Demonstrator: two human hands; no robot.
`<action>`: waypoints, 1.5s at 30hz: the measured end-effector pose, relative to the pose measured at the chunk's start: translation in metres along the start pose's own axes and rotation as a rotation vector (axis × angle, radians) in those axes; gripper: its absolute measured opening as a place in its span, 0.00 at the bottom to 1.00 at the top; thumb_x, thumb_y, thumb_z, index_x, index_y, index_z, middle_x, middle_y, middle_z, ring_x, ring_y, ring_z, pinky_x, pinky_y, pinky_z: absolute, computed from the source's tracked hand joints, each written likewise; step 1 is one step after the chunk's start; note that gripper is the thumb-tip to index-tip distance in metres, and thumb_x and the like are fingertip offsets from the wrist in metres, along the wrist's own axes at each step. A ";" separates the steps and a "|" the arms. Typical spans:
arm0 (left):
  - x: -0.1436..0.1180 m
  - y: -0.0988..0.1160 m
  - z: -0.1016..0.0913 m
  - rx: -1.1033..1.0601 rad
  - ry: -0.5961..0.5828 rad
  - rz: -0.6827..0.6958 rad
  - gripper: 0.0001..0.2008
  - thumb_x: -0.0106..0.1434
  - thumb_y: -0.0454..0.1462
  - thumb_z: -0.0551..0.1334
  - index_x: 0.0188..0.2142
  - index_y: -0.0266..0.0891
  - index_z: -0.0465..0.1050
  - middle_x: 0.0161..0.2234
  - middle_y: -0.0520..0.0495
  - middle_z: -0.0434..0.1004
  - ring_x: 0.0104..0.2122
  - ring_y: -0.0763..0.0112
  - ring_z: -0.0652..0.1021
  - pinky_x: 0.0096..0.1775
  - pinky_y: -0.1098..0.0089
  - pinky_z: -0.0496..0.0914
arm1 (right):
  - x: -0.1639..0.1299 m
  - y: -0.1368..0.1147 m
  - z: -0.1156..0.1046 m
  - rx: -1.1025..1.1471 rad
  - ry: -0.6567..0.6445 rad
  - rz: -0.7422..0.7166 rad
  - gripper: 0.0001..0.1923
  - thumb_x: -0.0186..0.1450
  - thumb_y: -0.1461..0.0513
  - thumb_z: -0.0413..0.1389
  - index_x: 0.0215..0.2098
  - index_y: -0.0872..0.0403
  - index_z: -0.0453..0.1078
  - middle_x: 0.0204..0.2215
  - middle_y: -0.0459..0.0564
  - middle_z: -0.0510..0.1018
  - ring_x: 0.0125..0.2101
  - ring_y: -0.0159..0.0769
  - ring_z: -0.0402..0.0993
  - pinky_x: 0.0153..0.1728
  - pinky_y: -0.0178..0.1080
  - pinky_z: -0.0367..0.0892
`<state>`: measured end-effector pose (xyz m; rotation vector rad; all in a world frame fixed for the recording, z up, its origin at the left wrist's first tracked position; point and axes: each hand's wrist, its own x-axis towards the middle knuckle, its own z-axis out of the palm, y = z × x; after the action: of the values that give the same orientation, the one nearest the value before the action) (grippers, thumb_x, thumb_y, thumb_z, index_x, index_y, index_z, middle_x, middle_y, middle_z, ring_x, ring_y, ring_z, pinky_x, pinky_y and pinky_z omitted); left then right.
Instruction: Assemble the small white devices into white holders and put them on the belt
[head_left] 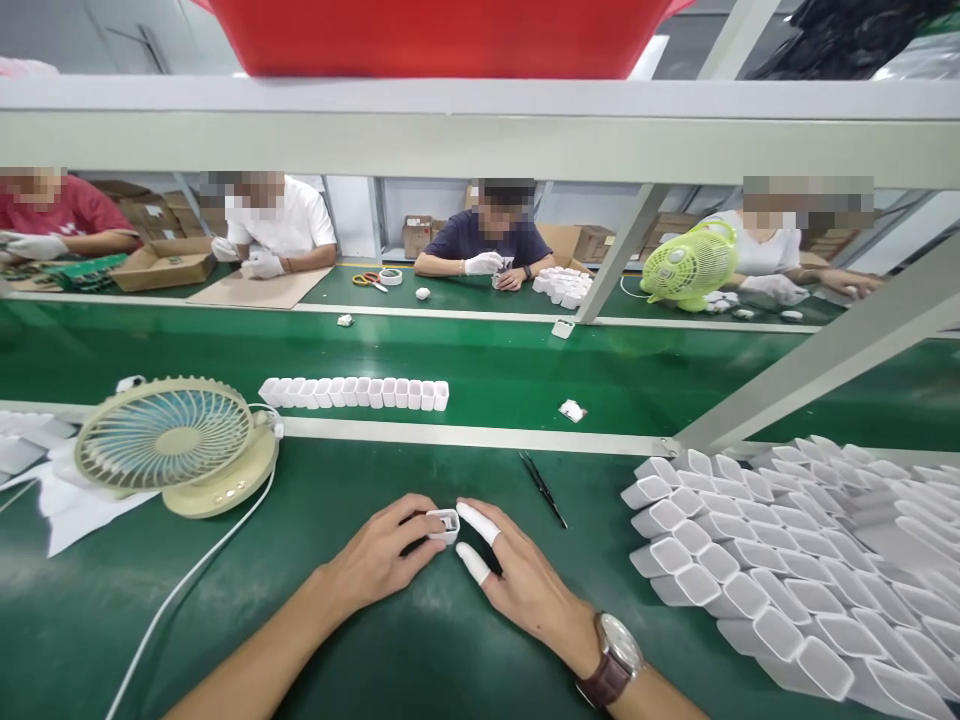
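A small white plastic casing [444, 539] with some small part inside its opening lies on the green bench in front of me. My left hand [379, 555] grips it from the left, thumb and fingers closed on its sides. My right hand [525, 580], with white finger cots on the thumb and a finger and a watch at the wrist, is beside its right edge. Those fingers are apart, and I cannot tell whether a fingertip touches the casing. Black tweezers [544, 490] lie beyond my right hand.
Many open white casings [750, 560] are massed at the right. A cream fan [176, 445] with a white cable stands at left. A row of white casings [356, 392] sits on the green belt [487, 350]. Several people work across it. A slanted post [825, 350] rises at right.
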<state>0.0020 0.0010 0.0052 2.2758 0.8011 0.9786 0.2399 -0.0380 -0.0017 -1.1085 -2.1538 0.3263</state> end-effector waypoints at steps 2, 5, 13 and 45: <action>0.002 -0.001 0.000 -0.141 0.128 -0.139 0.07 0.69 0.40 0.65 0.45 0.42 0.78 0.44 0.43 0.80 0.42 0.64 0.82 0.45 0.65 0.79 | -0.001 0.001 0.001 -0.016 0.006 -0.010 0.27 0.74 0.64 0.53 0.69 0.51 0.57 0.59 0.60 0.74 0.60 0.46 0.74 0.58 0.51 0.75; 0.009 -0.005 -0.006 -0.521 0.360 -0.469 0.10 0.64 0.42 0.70 0.40 0.39 0.78 0.36 0.47 0.80 0.32 0.69 0.80 0.36 0.69 0.78 | -0.001 0.002 0.002 -0.050 0.005 -0.044 0.25 0.74 0.65 0.52 0.68 0.53 0.58 0.60 0.61 0.74 0.61 0.46 0.72 0.59 0.52 0.75; 0.023 -0.012 -0.021 -1.036 0.622 -0.783 0.16 0.54 0.42 0.77 0.35 0.35 0.78 0.32 0.48 0.79 0.30 0.73 0.78 0.30 0.75 0.75 | 0.000 -0.004 0.000 -0.118 0.021 -0.121 0.19 0.74 0.65 0.52 0.62 0.54 0.66 0.59 0.60 0.75 0.59 0.48 0.74 0.58 0.54 0.75; 0.264 0.007 0.114 0.556 -0.170 -0.037 0.13 0.67 0.36 0.60 0.49 0.41 0.78 0.47 0.39 0.81 0.53 0.48 0.72 0.53 0.52 0.65 | -0.004 0.015 0.023 -0.325 -0.095 -0.263 0.17 0.74 0.53 0.53 0.46 0.56 0.77 0.59 0.53 0.78 0.60 0.42 0.70 0.60 0.40 0.68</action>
<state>0.2398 0.1520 0.0618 2.7475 1.1439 0.5781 0.2357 -0.0304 -0.0279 -0.9775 -2.4630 -0.0977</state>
